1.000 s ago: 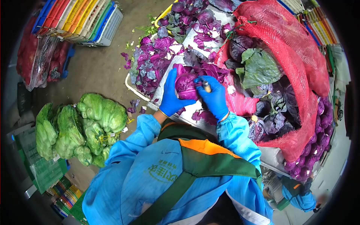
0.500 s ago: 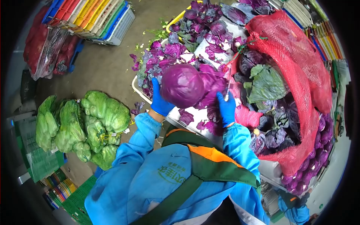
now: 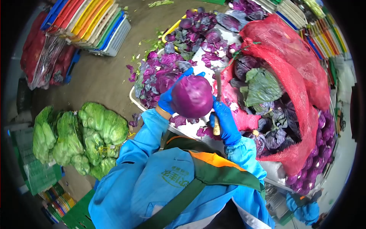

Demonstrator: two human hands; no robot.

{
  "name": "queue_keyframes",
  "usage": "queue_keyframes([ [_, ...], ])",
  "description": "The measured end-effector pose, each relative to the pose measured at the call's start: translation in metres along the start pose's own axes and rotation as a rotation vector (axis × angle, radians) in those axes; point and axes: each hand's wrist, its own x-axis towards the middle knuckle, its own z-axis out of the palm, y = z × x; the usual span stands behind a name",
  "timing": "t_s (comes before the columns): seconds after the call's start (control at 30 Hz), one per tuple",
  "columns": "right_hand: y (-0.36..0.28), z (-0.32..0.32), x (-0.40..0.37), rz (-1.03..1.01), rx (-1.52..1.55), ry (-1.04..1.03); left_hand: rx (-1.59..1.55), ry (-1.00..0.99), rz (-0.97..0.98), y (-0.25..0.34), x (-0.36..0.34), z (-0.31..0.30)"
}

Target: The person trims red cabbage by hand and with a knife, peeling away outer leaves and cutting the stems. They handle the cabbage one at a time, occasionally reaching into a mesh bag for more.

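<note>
So our left hand (image 3: 166, 100) is spread wide around the far left side of the red cabbage (image 3: 192, 97), fingers curled over it, and we've got it up above the table (image 3: 228, 37), right in front of our chest. Pretty sure that's so the near and right sides stay free for the other hand. Our right hand (image 3: 227, 124) is closed around a knife (image 3: 219, 86), fingertips right next to the cabbage; can't tell if they're actually touching. Likely we hang onto the knife so there's no picking it up again.

As for direction: the cabbage is basically a ball, so no real long axis, and we can't make out the stem end (bit blurry too). The knife's long axis runs away from us, blade pointing to the far side, handle butt toward our body.

Further out, loose purple leaves (image 3: 152, 78) are heaped to the left, and an opened red net bag (image 3: 305, 76) with more heads sits on our right, probably for easy reach. Past it there's a bunch of shiny purple cabbages (image 3: 314, 152).
</note>
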Motion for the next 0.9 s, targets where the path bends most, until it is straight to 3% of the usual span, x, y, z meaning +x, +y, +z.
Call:
queue_keyframes([
  [0.03,0.002,0.007,-0.009,0.036,0.132,0.066,-0.007,-0.023,-0.018,-0.002,0.005,0.001],
  [0.17,0.007,-0.004,-0.032,-0.25,0.168,-0.03,0.194,-0.261,0.058,-0.015,0.038,0.011],
  [0.23,0.003,-0.006,-0.05,-0.308,0.141,0.023,0.175,-0.205,0.042,-0.027,0.045,0.028],
  [0.33,0.027,-0.033,-0.056,-0.305,0.362,-0.03,0.185,-0.257,0.011,-0.045,0.053,0.049],
  [0.37,0.041,-0.05,-0.062,-0.077,0.563,-0.092,0.195,-0.27,-0.015,-0.055,0.056,0.056],
  [0.4,0.046,-0.063,-0.065,-0.054,0.619,-0.154,0.174,-0.313,0.025,-0.069,0.063,0.055],
  [0.43,0.032,-0.055,-0.077,-0.18,0.555,0.063,0.143,-0.366,0.059,-0.088,0.074,0.056],
  [0.47,0.035,-0.077,-0.08,-0.297,0.569,-0.122,0.034,-0.294,0.015,-0.098,0.08,0.082],
  [0.57,0.027,-0.135,-0.098,-0.461,0.823,-0.191,-0.08,-0.066,-0.105,-0.137,0.106,0.163],
  [0.63,0.007,-0.182,-0.14,-0.539,0.894,-0.132,-0.015,-0.194,-0.151,-0.182,0.125,0.188],
  [0.7,-0.012,-0.236,-0.191,-0.599,0.951,-0.201,0.854,-0.185,-0.002,-0.236,0.148,0.195],
  [0.77,-0.02,-0.303,-0.24,-0.695,0.86,0.072,1.046,-0.17,-0.024,-0.291,0.148,0.196],
  [0.8,-0.03,-0.339,-0.265,-0.72,0.859,0.307,1.161,-0.179,0.132,-0.316,0.143,0.192],
  [0.83,-0.048,-0.37,-0.298,-0.792,0.877,0.366,1.341,-0.257,0.237,-0.337,0.145,0.174],
  [0.87,-0.042,-0.428,-0.318,-0.932,0.825,0.087,1.584,-0.281,0.282,-0.349,0.139,0.165],
  [0.9,-0.069,-0.444,-0.348,-0.94,0.831,0.542,1.826,-0.296,0.327,-0.359,0.131,0.159],
])
